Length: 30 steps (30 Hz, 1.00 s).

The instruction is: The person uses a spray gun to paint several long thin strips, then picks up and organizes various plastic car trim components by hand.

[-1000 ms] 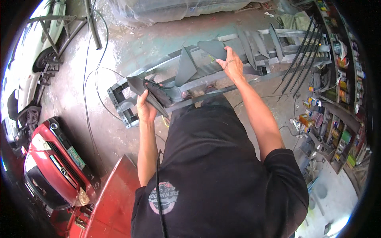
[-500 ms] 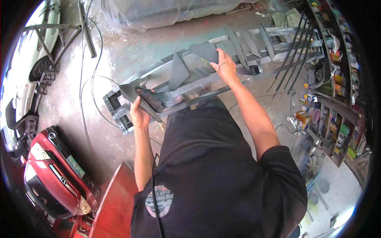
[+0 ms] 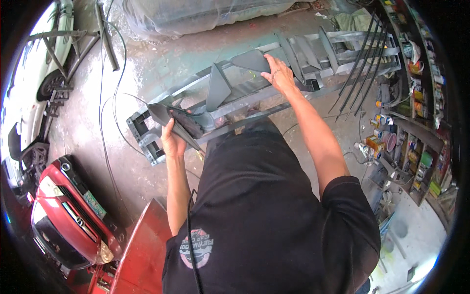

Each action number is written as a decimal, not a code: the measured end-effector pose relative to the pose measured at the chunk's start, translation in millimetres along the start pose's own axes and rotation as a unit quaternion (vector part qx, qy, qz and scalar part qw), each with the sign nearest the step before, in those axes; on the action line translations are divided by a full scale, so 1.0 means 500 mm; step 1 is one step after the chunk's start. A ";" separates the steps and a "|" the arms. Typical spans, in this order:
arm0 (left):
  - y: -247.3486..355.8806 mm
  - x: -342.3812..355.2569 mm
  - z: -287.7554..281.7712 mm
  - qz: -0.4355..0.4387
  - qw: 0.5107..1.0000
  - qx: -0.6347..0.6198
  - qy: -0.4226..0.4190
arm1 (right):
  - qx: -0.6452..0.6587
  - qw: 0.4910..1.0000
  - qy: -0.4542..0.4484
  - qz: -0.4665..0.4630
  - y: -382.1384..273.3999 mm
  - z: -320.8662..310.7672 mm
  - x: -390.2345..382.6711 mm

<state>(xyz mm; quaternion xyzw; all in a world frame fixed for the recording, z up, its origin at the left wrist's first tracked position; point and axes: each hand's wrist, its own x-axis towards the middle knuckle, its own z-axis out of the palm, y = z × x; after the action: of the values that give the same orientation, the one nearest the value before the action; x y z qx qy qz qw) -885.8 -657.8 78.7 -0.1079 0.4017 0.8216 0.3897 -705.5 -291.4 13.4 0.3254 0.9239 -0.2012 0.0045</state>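
Note:
My left hand (image 3: 173,141) is closed on the near edge of a dark grey folded panel (image 3: 157,114) at the left end of a long grey metal frame (image 3: 139,128). Its thumb lies on the panel's upper side and the other fingers are mostly hidden. Toward the middle of the frame, my right hand (image 3: 280,74) pinches the right end of a flat grey angled plate (image 3: 248,61). Between the two hands a grey triangular plate (image 3: 218,89) stands tilted on the frame. More upright grey plates (image 3: 290,55) lean farther right.
Several thin dark rods (image 3: 358,66) lie across the frame's right end. Shelves with cans (image 3: 416,98) line the right. A red car bumper (image 3: 73,215) and a red panel (image 3: 142,250) lie at lower left. Cables (image 3: 102,108) cross the floor; a plastic-covered vehicle (image 3: 196,17) stands beyond.
My right hand and the angled plate have shifted slightly up and the plate a little left in the view. My left hand stays on the folded panel.

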 end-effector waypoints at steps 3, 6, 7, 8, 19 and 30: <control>-0.004 0.000 0.002 -0.001 1.000 -0.002 0.001 | 0.000 1.000 -0.011 0.005 0.003 0.000 0.001; -0.009 0.000 0.004 -0.004 1.000 -0.006 0.009 | -0.009 1.000 -0.013 0.011 -0.001 0.003 0.001; -0.010 -0.001 0.005 -0.007 1.000 -0.005 0.016 | -0.009 1.000 -0.013 0.011 0.000 0.007 0.000; -0.011 0.000 0.006 -0.007 1.000 -0.005 0.016 | -0.006 1.000 0.003 0.008 0.002 0.011 -0.002; -0.011 -0.007 -0.008 -0.005 1.000 -0.022 0.006 | 0.065 0.989 0.134 -0.011 -0.026 -0.064 -0.028; -0.018 -0.016 0.003 -0.057 0.994 -0.074 -0.057 | 0.479 0.816 -0.323 -0.019 -0.346 -0.025 -0.124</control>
<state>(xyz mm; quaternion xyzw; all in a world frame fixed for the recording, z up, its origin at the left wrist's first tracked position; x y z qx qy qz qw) -873.7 -657.8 78.2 -0.1124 0.3103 0.8301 0.4495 -759.2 -446.1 97.4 0.1855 0.6623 -0.7118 0.1422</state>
